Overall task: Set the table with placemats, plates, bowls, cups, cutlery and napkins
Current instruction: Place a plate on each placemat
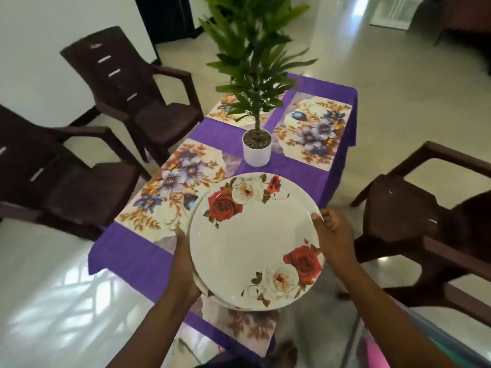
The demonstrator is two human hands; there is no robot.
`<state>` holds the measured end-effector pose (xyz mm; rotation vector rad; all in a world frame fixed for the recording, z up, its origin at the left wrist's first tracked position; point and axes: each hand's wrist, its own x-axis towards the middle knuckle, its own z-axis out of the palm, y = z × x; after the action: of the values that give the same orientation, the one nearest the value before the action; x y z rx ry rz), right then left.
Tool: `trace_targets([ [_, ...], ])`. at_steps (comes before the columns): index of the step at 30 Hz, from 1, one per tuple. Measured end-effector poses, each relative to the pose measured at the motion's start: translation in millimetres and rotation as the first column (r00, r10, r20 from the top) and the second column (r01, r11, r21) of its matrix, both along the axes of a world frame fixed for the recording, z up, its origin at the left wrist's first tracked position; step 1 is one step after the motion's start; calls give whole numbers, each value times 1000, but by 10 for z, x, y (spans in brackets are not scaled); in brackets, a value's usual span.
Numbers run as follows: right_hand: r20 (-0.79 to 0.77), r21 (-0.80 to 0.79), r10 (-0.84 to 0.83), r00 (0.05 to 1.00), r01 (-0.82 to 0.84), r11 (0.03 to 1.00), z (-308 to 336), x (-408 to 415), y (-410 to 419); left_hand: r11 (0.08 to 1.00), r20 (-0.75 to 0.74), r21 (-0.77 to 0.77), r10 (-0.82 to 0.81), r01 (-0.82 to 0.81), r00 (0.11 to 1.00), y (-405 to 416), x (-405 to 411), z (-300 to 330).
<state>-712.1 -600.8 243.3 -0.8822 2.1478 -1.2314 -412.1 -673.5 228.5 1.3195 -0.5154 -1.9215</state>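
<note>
Placemats [313,131] down on the tabletop [300,172] (four visible, one mostly hidden). Both hands grip a stack of plates [255,243] above the near end: left hand [186,264], right hand [333,237]. Nothing plated yet; bowls, cups, cutlery, napkins likely all left.

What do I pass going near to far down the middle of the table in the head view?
Near placemat partly under the plates → stack of rose plates held by left hand and right hand → white plant pot → far-left placemat behind the leaves.
</note>
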Motion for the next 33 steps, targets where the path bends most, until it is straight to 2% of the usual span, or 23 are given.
trace_targets([
  [3, 42, -3, -40, 998, 40, 999, -15, 64, -189, 986, 82, 67, 144, -150, 986, 25, 193, -132],
  [7, 104, 21, -150, 983, 148, 989, -171, -69, -274, 951, 71, 88, 290, -295, 955, 138, 514, -293],
  [10, 139, 72, -201, 970, 192, 979, -378, -176, -230, 943, 44, 37, 328, -330, 944, 228, 754, -352],
  [13, 247, 115, -262, 933, 240, 964, -501, -237, -144, 934, 19, -29, 357, -357, 934, 276, 1005, -324],
  [17, 385, 181, -322, 865, 271, 945, -710, -307, 60, 922, 87, -74, 384, -379, 919, 326, 1382, -341],
  [20, 411, 225, -369, 833, 300, 927, -861, -342, 168, 868, 154, -48, 496, -495, 855, 319, 1592, -317],
  [22, 455, 245, -383, 804, 300, 922, -910, -303, 219, 825, 123, -17, 562, -565, 818, 289, 1724, -328],
  [26, 515, 256, -387, 765, 293, 921, -946, -99, 281, 793, 70, -34, 609, -608, 790, 225, 1856, -282],
  [33, 571, 284, -445, 690, 342, 896, -1088, 421, 305, 859, 38, -92, 508, -503, 861, 45, 1907, -226],
])
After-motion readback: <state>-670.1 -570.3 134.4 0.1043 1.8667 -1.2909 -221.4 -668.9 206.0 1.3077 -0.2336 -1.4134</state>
